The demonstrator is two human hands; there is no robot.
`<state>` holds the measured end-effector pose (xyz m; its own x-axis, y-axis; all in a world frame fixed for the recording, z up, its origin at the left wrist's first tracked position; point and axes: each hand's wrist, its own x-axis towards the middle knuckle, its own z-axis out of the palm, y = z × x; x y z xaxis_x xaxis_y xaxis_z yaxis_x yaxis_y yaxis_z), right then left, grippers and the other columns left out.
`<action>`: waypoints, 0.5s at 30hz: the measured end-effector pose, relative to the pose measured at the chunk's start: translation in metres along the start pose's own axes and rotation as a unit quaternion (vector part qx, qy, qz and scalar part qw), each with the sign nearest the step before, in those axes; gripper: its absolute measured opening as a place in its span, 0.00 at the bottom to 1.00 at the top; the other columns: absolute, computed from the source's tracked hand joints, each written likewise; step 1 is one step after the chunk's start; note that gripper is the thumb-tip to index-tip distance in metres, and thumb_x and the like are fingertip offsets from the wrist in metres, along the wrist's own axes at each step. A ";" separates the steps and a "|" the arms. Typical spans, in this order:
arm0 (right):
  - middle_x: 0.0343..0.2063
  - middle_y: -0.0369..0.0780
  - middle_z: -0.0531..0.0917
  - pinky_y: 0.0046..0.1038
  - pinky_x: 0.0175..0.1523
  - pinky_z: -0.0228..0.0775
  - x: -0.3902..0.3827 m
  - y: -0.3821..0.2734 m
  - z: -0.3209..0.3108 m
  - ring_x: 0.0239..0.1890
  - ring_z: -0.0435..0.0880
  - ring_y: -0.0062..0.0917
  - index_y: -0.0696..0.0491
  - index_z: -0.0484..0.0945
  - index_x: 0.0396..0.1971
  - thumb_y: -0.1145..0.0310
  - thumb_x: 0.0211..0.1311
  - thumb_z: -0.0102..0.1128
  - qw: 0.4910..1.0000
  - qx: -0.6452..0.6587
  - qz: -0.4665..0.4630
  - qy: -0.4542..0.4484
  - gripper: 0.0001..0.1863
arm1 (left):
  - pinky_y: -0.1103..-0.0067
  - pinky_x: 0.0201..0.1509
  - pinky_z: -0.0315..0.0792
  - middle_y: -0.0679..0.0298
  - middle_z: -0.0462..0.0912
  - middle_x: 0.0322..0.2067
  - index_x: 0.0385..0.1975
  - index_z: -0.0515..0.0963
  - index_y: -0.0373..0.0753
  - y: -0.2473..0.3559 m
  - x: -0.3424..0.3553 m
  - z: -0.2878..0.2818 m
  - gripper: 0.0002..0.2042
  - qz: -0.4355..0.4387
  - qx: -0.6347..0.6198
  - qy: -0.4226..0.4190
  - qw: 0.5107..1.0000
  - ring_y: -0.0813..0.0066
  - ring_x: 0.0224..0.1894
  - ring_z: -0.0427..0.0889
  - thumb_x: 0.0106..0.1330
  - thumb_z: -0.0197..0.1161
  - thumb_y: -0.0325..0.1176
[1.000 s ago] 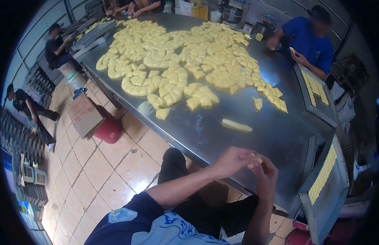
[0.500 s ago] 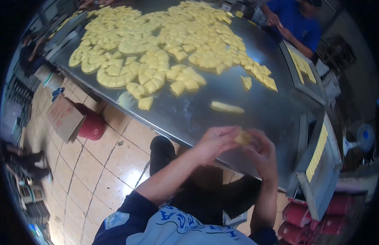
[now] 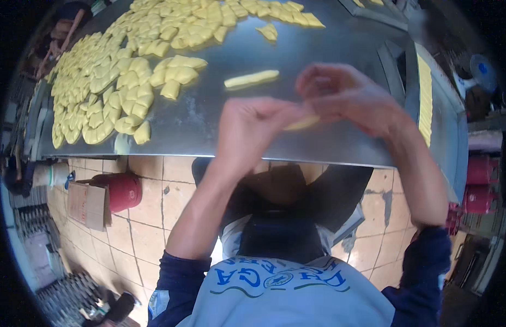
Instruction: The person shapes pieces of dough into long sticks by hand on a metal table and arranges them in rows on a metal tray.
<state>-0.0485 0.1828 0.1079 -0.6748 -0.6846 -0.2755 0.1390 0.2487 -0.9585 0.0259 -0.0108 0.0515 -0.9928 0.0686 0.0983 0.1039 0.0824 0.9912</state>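
Observation:
My left hand (image 3: pixel 253 125) pinches a small yellow dough piece (image 3: pixel 299 123) above the near edge of a steel table (image 3: pixel 215 143). My right hand (image 3: pixel 348 98), blurred by motion, arches just to the right of it, thumb side close to the piece; whether it grips it is unclear. Beyond my hands lies a pale dough roll (image 3: pixel 250 78). Many cut, soft yellow dough pieces (image 3: pixel 136 84) cover the table's left and far part, with a loose piece (image 3: pixel 268 34) apart near the middle.
A metal tray (image 3: pixel 444 101) with a row of yellow strips stands at right, another tray (image 3: pixel 389 16) at top. Below are a red container (image 3: pixel 125 193), cardboard (image 3: pixel 86 206) and red cylinders (image 3: pixel 478 196). A co-worker's arm (image 3: pixel 67 35) shows upper left.
My view has tilted down and turned, so the table now sits squarer before me. Both hands have risen further over the table, the right one spreading higher above the dough piece.

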 end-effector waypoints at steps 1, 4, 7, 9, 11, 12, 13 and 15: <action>0.32 0.38 0.79 0.22 0.40 0.75 0.009 0.003 -0.003 0.36 0.80 0.21 0.59 0.75 0.40 0.69 0.52 0.67 0.999 -0.011 0.031 0.030 0.17 | 0.83 0.34 0.72 0.62 0.85 0.29 0.36 0.83 0.31 -0.003 0.004 -0.001 0.10 -0.059 -0.036 0.000 0.998 0.82 0.30 0.79 0.57 0.69 0.29; 0.30 0.35 0.75 0.20 0.34 0.70 0.036 0.025 -0.001 0.30 0.77 0.19 0.55 0.71 0.41 0.72 0.49 0.68 0.996 -0.057 0.071 -0.011 0.19 | 0.84 0.29 0.68 0.64 0.82 0.25 0.32 0.82 0.30 -0.024 0.015 0.004 0.12 -0.168 -0.067 0.003 0.984 0.83 0.26 0.75 0.54 0.72 0.32; 0.34 0.40 0.74 0.25 0.38 0.71 0.043 0.062 0.006 0.37 0.78 0.27 0.56 0.69 0.43 0.67 0.46 0.71 0.970 -0.199 0.143 0.006 0.25 | 0.80 0.31 0.69 0.63 0.81 0.26 0.31 0.80 0.32 -0.054 0.011 0.014 0.20 -0.181 0.178 0.031 0.967 0.77 0.25 0.75 0.49 0.76 0.42; 0.39 0.47 0.74 0.36 0.48 0.70 0.039 0.078 0.001 0.45 0.75 0.38 0.57 0.67 0.45 0.55 0.41 0.74 0.886 -0.450 0.068 0.090 0.34 | 0.77 0.33 0.70 0.62 0.81 0.26 0.30 0.79 0.33 -0.067 0.003 0.012 0.21 -0.061 0.340 0.077 0.935 0.72 0.27 0.76 0.46 0.76 0.45; 0.42 0.49 0.72 0.40 0.52 0.66 0.035 0.083 -0.009 0.49 0.72 0.42 0.56 0.67 0.47 0.50 0.37 0.75 0.860 -0.479 0.113 0.131 0.39 | 0.69 0.38 0.71 0.59 0.79 0.27 0.27 0.78 0.37 -0.070 -0.004 0.005 0.25 0.065 0.492 0.130 0.859 0.60 0.33 0.77 0.41 0.76 0.52; 0.45 0.52 0.71 0.44 0.56 0.63 0.035 0.082 -0.013 0.53 0.69 0.46 0.56 0.66 0.48 0.44 0.33 0.75 0.829 -0.511 0.170 0.151 0.44 | 0.69 0.38 0.71 0.59 0.79 0.27 0.27 0.78 0.37 -0.068 -0.001 -0.001 0.25 0.068 0.492 0.127 0.858 0.60 0.33 0.77 0.41 0.76 0.52; 0.45 0.52 0.71 0.44 0.56 0.63 0.038 0.080 -0.014 0.53 0.69 0.46 0.56 0.66 0.48 0.44 0.33 0.75 0.842 -0.496 0.139 0.162 0.44 | 0.70 0.37 0.71 0.58 0.79 0.26 0.26 0.77 0.36 -0.066 0.001 -0.007 0.25 0.055 0.486 0.087 0.868 0.61 0.31 0.77 0.41 0.76 0.53; 0.50 0.52 0.67 0.45 0.57 0.62 0.047 0.074 -0.012 0.58 0.64 0.45 0.54 0.65 0.51 0.37 0.24 0.75 0.801 -0.554 0.186 0.132 0.53 | 0.70 0.32 0.70 0.55 0.78 0.23 0.24 0.76 0.34 -0.061 0.012 -0.014 0.27 -0.008 0.453 0.030 0.891 0.60 0.26 0.78 0.42 0.74 0.55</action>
<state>-0.0781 0.1774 0.0245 -0.8863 -0.2899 -0.3612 -0.2638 0.9570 -0.1207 0.0069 -0.0287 -0.0068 -0.9932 0.0080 0.1161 0.0673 0.8531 0.5173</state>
